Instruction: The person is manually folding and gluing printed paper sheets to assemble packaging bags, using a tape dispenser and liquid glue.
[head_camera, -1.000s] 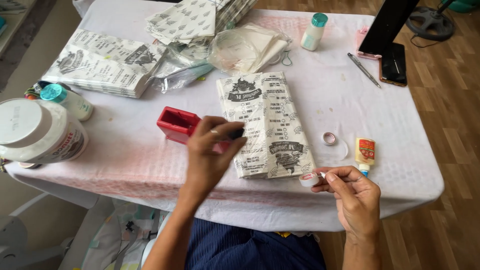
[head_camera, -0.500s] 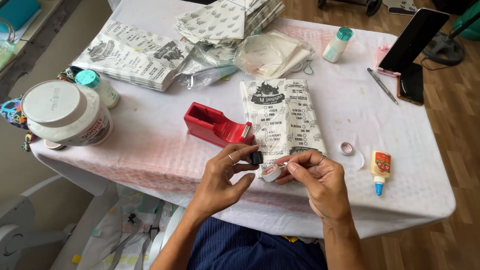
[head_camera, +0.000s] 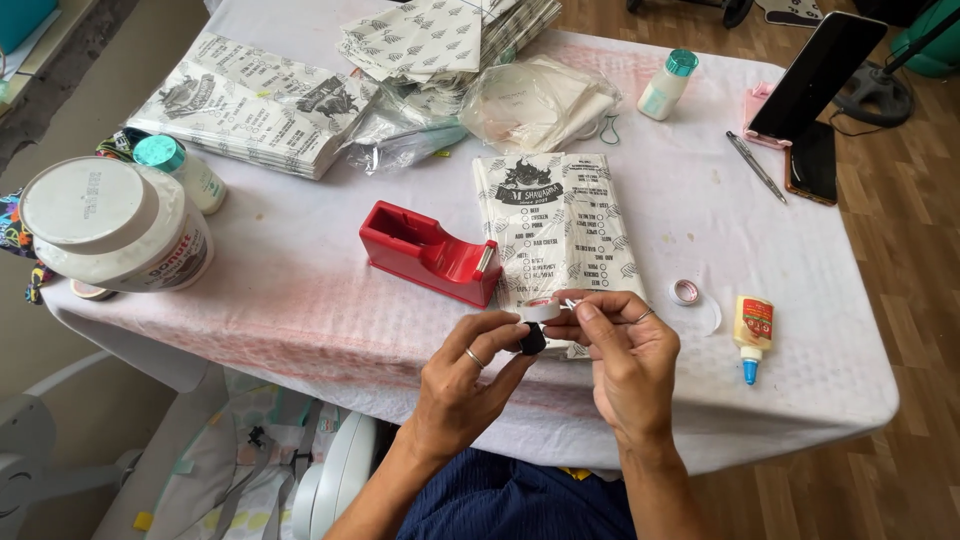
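My left hand (head_camera: 465, 375) and my right hand (head_camera: 625, 360) meet above the table's front edge. Together they hold a small roll of clear tape (head_camera: 542, 310) with a black core piece (head_camera: 533, 340) under it. The left fingers pinch the roll and the black piece; the right thumb and forefinger pinch the roll's other side. Just beyond the hands stands a red tape dispenser (head_camera: 430, 253), its wheel slot bare. A stack of printed paper bags (head_camera: 560, 225) lies beside the dispenser, partly under my hands.
A white-lidded tub (head_camera: 115, 225) and a teal-capped bottle (head_camera: 185, 170) stand at the left. More printed bags (head_camera: 260, 105) lie at the back. A second tape roll (head_camera: 685, 291), a glue bottle (head_camera: 752, 330), a pen (head_camera: 755, 166) and a propped phone (head_camera: 820, 75) are on the right.
My left hand left the red dispenser and came to the right hand near the table's front edge. Both hands now hold the tape roll; the camera has shifted, so the dispenser shows fully.
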